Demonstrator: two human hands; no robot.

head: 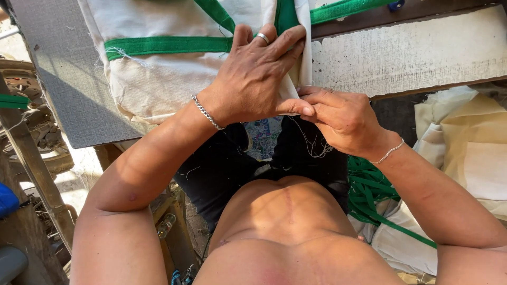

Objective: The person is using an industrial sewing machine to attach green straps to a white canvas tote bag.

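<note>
A person seated at a counter (422, 53) is working the edge of a cream cloth bag (158, 79) trimmed with green webbing (163, 45), which is lying across the counter at twelve o'clock. The left hand (253, 79), wearing a ring and a chain bracelet, is pressing flat on the bag, its grip spread apart over the cloth with the thumb reaching toward three o'clock. The right hand (340, 119) is meeting it there, its grip pinched together on the bag's hem, where loose threads (311, 145) are dangling. More green strap (369, 190) is piling up at four o'clock beside folded cream fabric (470, 153). Judging from the frayed edge, a hard tug could be unravelling the hem further, and the bag could be slipping off the counter's near edge if the flat hand lifts.
</note>
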